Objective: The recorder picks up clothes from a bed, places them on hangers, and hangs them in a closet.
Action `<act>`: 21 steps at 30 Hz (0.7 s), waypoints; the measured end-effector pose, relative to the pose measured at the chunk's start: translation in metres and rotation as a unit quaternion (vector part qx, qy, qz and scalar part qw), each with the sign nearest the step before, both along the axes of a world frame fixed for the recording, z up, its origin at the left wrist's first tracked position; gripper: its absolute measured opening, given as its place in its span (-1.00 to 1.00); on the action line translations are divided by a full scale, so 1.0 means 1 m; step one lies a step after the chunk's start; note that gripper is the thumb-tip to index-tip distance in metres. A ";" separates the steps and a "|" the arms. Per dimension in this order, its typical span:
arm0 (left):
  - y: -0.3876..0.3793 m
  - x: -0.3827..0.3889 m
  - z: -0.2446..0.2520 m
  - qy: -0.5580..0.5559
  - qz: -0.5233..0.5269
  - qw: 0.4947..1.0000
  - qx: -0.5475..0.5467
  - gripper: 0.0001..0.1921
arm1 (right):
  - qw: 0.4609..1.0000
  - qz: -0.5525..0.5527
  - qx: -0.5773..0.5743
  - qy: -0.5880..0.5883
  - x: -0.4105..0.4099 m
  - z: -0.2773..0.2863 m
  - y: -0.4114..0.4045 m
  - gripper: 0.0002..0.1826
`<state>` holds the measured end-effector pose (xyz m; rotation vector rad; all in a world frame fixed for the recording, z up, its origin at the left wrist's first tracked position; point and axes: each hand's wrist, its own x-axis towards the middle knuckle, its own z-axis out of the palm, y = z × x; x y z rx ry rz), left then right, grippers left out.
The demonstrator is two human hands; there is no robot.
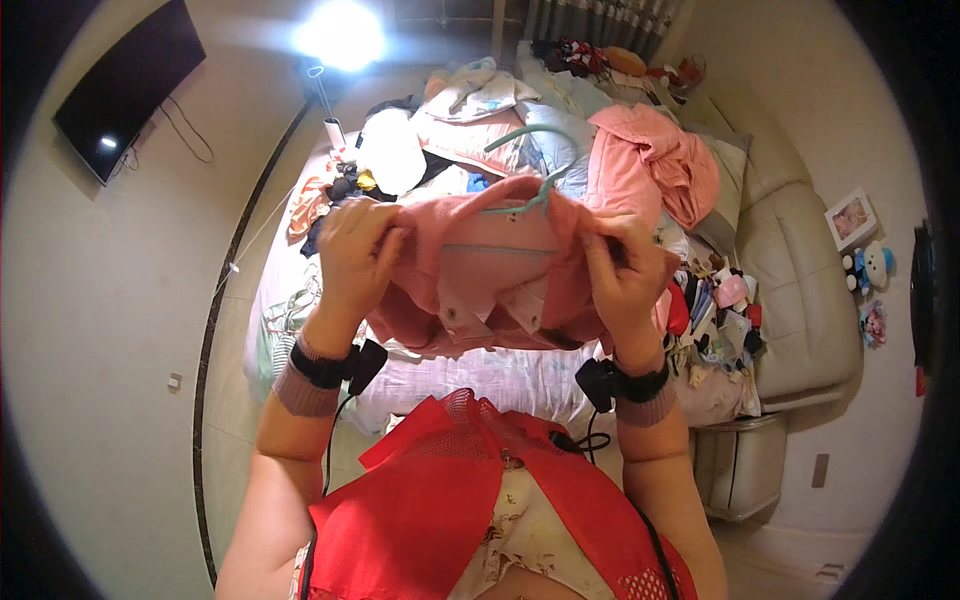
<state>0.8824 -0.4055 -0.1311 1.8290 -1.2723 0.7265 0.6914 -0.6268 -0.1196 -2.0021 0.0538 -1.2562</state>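
Both hands hold up a pink collared garment (pixel 420 277) above the bed, one at each shoulder. My left hand (pixel 356 259) pinches the cloth on the left side, and my right hand (pixel 626 262) grips it on the right side. A light green clothes hanger (pixel 559 172) sits inside the garment; its hook rises above the collar and its bar shows through the neck opening. Metal snap buttons show on the open front edges. The garment's lower part hangs away and is partly hidden.
The bed (pixel 465 382) bears heaped clothes, pillows and a pink quilted piece (pixel 652 165). Small folded items (pixel 712 315) lie at its right side. A bright lamp (pixel 341 34) stands at the far left, a bedside cabinet (pixel 739 465) at the right.
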 end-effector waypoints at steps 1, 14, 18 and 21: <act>0.002 -0.009 0.011 -0.044 0.014 0.998 -0.047 -0.90 | 1.000 0.000 0.003 0.003 -0.002 0.007 0.002 -0.88; 0.084 -0.024 -0.019 0.077 0.008 0.989 0.123 -0.90 | 0.920 0.093 -0.006 0.381 -0.088 -0.093 -0.040 -0.84; 0.117 -0.049 -0.005 0.268 -0.007 0.949 0.168 -0.87 | 0.895 0.201 -0.017 0.397 -0.105 -0.081 -0.026 -0.85; 0.133 -0.051 0.009 0.347 0.018 0.919 0.185 -0.87 | 0.890 0.220 -0.017 0.400 -0.101 -0.053 -0.019 -0.86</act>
